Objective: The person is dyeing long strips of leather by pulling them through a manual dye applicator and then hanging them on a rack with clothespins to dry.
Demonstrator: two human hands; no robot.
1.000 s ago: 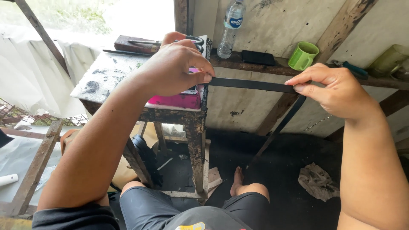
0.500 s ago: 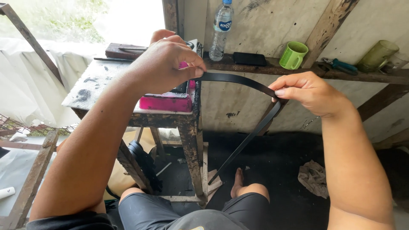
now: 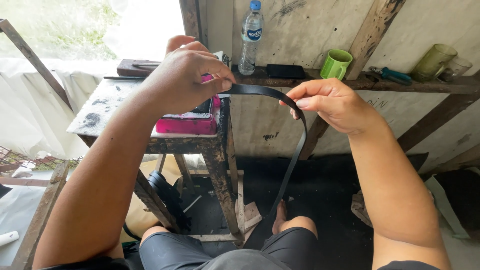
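While the person sits with dark shorts (image 3: 235, 250) and one bare foot (image 3: 280, 217) at the bottom of the view, both bare arms reach forward over a rough wooden stool (image 3: 210, 145). A long black strap (image 3: 292, 165) rises from near the foot, bends in an arch between the hands, and ends at the stool's top edge. At the top of that arch the right hand (image 3: 335, 105) closes thumb and fingers on the strap. Over the stool top, the left hand (image 3: 187, 80) pinches the strap's other end between thumb and forefinger. Under that hand lies a pink block (image 3: 185, 122) with something dark on it, perhaps a tool, mostly hidden. Behind runs a wooden ledge (image 3: 350, 82) against a pale, stained wall. On it, left to right, stand a clear water bottle (image 3: 250, 37), a flat black case (image 3: 285, 71), a green mug (image 3: 336, 63), teal-handled pliers (image 3: 392, 75) and an olive cup (image 3: 440, 61).
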